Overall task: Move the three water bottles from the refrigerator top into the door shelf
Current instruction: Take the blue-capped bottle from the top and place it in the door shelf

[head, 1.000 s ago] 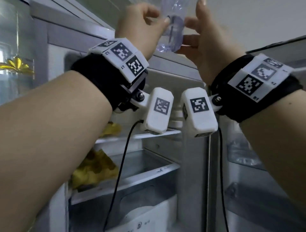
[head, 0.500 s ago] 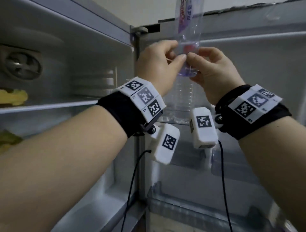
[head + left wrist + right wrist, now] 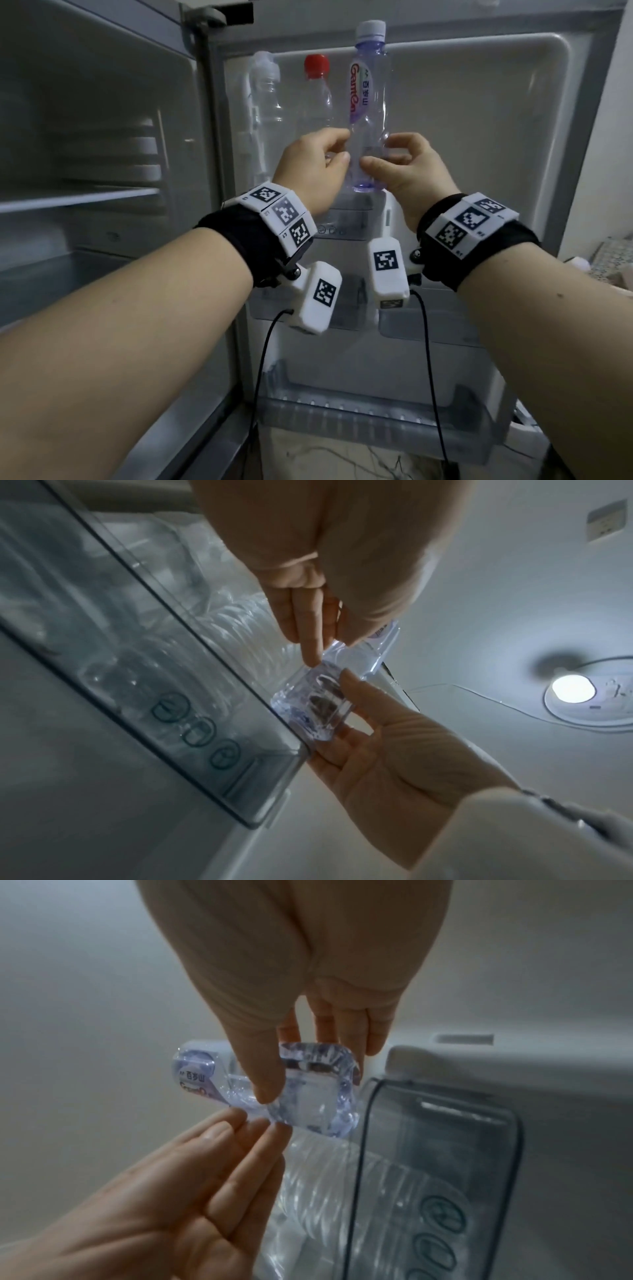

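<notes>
A clear water bottle [image 3: 370, 102] with a white cap and purple label stands upright in the air, its base just above the upper door shelf [image 3: 346, 222]. My left hand [image 3: 339, 147] and right hand [image 3: 380, 156] pinch its lower part from either side. In the shelf to its left stand a red-capped bottle [image 3: 317, 92] and a clear-capped bottle [image 3: 263, 89]. The left wrist view shows the bottle's base [image 3: 315, 704] at the shelf's rim [image 3: 192, 631]. In the right wrist view the bottle's base [image 3: 315, 1093] is beside the shelf's end [image 3: 441, 1123].
The open fridge compartment [image 3: 102, 120] with a glass shelf [image 3: 78, 202] lies to the left. Below on the door are a middle bin [image 3: 431, 325] and a bottom bin [image 3: 376, 418]. Black cables [image 3: 260, 370] hang from the wrist cameras.
Both hands have brought the bottle down from high up to the open door. It now hangs lower, level with the two bottles in the upper shelf.
</notes>
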